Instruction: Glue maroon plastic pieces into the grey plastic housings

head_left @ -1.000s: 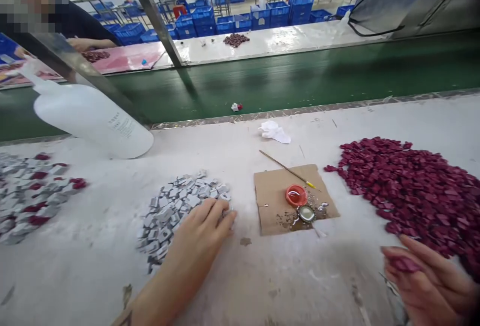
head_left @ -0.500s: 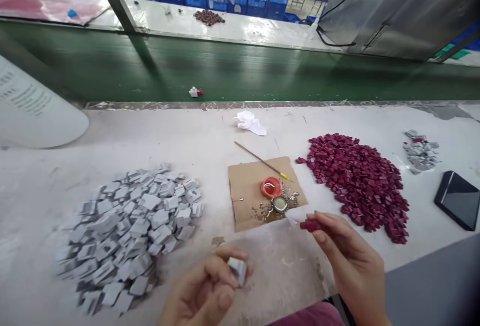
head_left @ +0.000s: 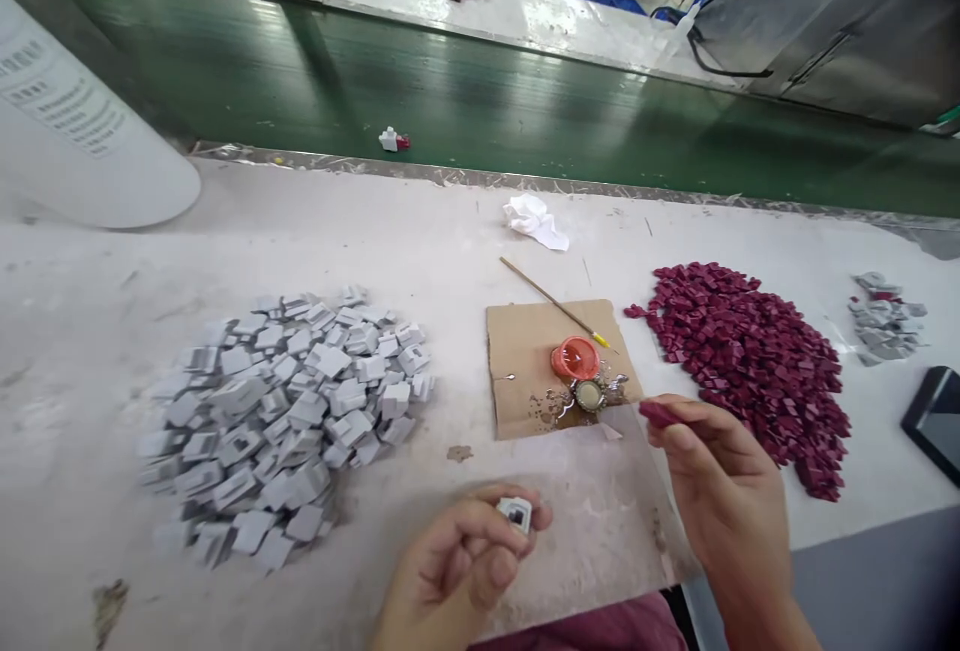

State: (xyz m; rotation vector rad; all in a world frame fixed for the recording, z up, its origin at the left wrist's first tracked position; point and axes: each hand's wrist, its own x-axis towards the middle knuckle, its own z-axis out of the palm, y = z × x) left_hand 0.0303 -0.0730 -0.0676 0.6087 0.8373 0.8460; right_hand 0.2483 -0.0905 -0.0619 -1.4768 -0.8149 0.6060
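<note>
Between the thumb and fingers of my left hand is a small grey plastic part, its dark square opening facing up. My right hand pinches a small maroon plastic piece near the front corner of a cardboard sheet. On that cardboard stand a small red pot of liquid and a round metal cap in a wet patch. A thin stick with a yellow tip lies across its back edge. Left of my hands spreads a heap of grey parts; a maroon heap lies to the right.
A green conveyor belt runs behind the table, carrying one joined grey-and-maroon part. Crumpled white tissue lies near the belt. A white container stands at left; a small grey pile and a black device are at right.
The view has tilted down and shifted left. My left hand has turned the grey part so that its opening shows. The maroon piece stays pinched in my right hand.
</note>
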